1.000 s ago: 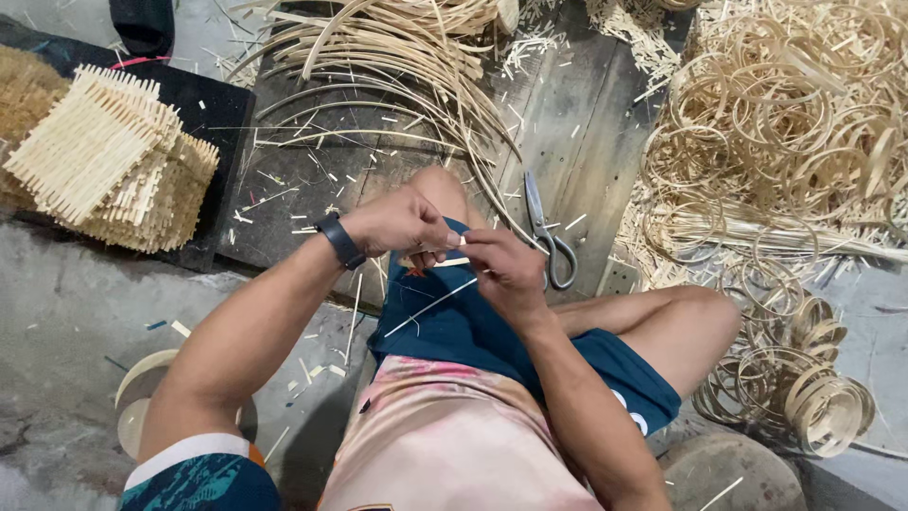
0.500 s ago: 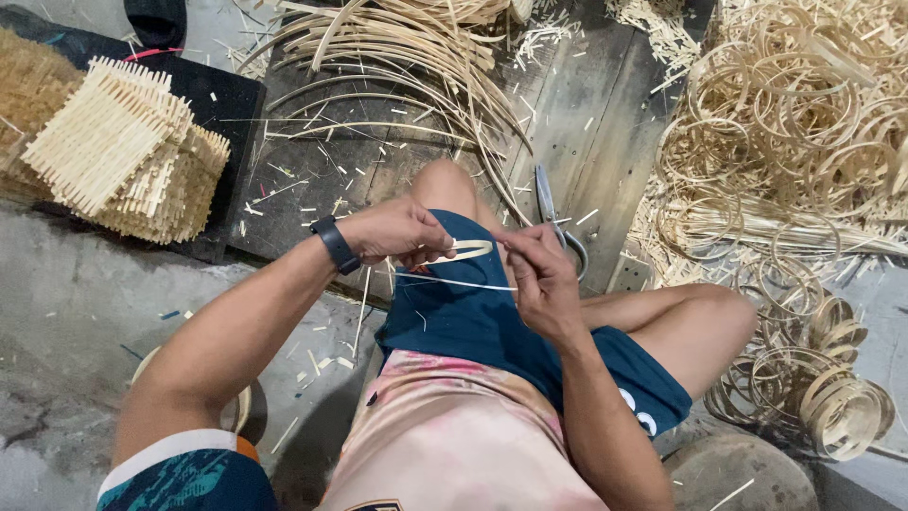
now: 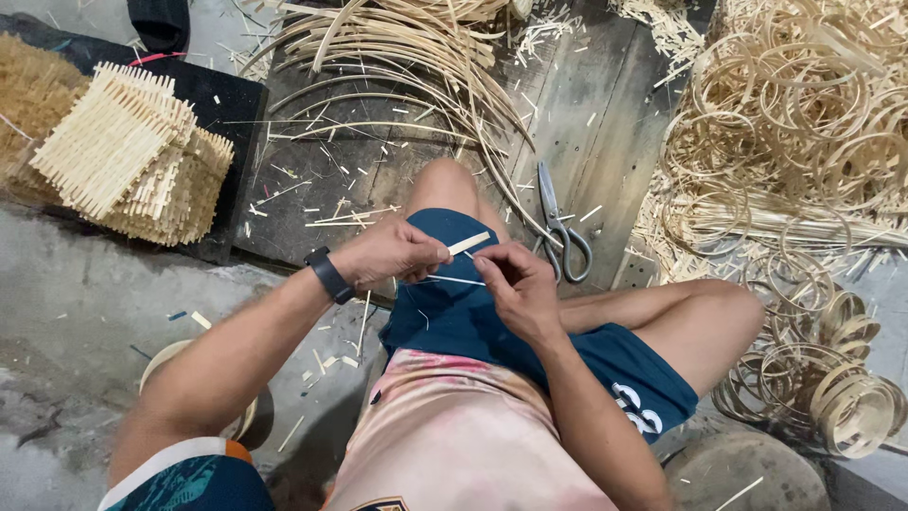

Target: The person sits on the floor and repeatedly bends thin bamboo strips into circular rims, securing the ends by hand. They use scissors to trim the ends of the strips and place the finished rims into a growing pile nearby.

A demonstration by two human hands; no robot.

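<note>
Head view: both hands (image 3: 454, 270) pinching pale bamboo strip (image 3: 469, 243) over knee.

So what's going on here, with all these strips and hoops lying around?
A person sits on the floor working thin bamboo strips over their lap. The left hand pinches a short flat strip, while the right hand holds a thinner sliver running across to the left hand. Scissors lie on the wooden board just beyond the knee. A stack of woven square mats sits at left, long curved strips lie ahead, and coiled hoops are heaped at right.
</note>
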